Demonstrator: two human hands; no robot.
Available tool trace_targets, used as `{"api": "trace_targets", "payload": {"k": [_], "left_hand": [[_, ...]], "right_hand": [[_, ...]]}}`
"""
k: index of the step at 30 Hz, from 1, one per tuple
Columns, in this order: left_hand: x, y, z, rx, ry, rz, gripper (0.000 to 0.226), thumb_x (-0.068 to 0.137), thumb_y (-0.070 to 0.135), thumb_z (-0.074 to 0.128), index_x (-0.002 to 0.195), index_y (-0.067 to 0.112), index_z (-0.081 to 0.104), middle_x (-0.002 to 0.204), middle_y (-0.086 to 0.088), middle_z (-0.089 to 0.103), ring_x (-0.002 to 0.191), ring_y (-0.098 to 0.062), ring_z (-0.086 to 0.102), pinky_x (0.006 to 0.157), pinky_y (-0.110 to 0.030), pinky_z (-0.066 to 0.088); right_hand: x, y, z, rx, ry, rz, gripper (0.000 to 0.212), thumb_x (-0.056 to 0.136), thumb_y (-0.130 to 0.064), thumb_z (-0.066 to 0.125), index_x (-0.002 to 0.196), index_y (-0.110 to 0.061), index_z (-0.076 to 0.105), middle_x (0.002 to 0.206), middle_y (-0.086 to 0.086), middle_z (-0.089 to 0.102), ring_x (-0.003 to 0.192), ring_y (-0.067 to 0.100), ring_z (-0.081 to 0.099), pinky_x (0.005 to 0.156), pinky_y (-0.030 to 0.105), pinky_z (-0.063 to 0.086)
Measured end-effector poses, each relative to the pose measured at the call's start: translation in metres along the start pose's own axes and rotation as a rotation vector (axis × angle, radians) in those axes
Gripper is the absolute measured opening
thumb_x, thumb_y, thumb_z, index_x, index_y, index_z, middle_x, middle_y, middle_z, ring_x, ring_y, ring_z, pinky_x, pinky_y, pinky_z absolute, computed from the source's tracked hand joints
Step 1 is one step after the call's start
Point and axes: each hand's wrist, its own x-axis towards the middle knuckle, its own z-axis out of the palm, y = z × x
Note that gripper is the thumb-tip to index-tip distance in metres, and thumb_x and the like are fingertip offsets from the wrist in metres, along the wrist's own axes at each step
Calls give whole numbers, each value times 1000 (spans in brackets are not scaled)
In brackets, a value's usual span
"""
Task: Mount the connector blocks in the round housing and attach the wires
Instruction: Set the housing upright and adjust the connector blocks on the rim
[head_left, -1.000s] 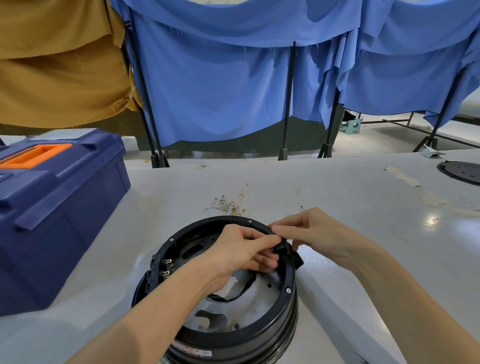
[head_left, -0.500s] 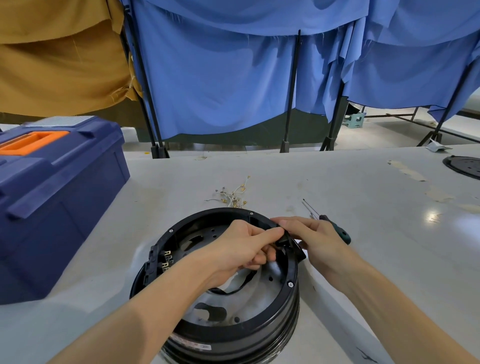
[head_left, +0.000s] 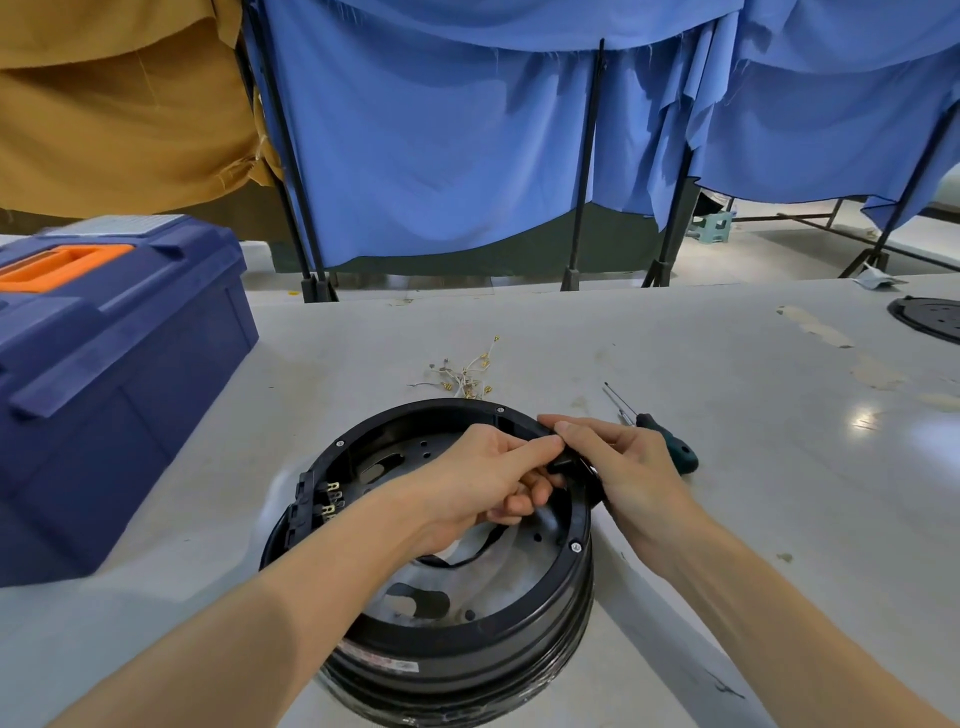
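Item 1, round housing (head_left: 467, 649): on the table (head_left: 727, 467), open side up.
Item 2, connector block (head_left: 314, 501): I count it mounted on the left inner wall, brass tabs bare.
Item 3, second connector block (head_left: 566, 461): at the right rim, pinched between my left hand (head_left: 483, 483) and right hand (head_left: 636, 467). Fingers hide whether it is seated.
Item 4, wires (head_left: 467, 370): loose beyond the housing; I judge none attached.
Item 5, screwdriver (head_left: 672, 444): lying unused just beside the right hand.
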Motion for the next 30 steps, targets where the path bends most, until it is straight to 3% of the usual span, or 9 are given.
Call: {"api": "trace_targets", "payload": {"k": [4, 10, 16, 22, 30], "left_hand": [[-1, 0, 1, 36, -1, 19, 34, 99, 32, 51, 81, 5, 61, 55, -3, 53, 38, -6, 37, 38, -15, 25], [0, -2, 2, 163, 7, 10, 38, 101, 34, 46, 75, 9, 56, 49, -1, 52, 35, -6, 33, 36, -15, 25], [0, -2, 1, 169, 22, -21, 41, 100, 38, 47, 94, 0, 62, 47, -1, 52, 35, -7, 33, 36, -15, 25], [4, -5, -2, 106, 135, -52, 32, 91, 36, 64, 95, 4, 64, 45, -2, 50, 31, -9, 30, 34, -14, 20], [9, -7, -8, 28, 136, -68, 26, 86, 33, 72, 84, 10, 59, 46, 2, 43, 32, -8, 29, 34, -15, 19]], "right_hand": [[-3, 2, -5, 79, -121, 58, 34, 79, -30, 69, 109, -15, 76, 104, 15, 74, 90, 21, 72, 77, 22, 56], [0, 8, -10, 69, -161, 74, 33, 81, -29, 68, 113, -22, 74, 112, 11, 73, 105, 25, 70, 88, 29, 56], [1, 8, -8, 78, -133, 80, 24, 93, -14, 60, 109, -20, 76, 108, 14, 74, 96, 25, 72, 85, 28, 58], [0, 12, -6, 15, -86, 7, 25, 96, -10, 56, 111, -17, 75, 106, 13, 74, 103, 26, 70, 92, 36, 54], [1, 15, -5, 22, -68, -22, 25, 97, -6, 56, 108, -16, 75, 102, 12, 75, 97, 24, 72, 83, 29, 59]]}}
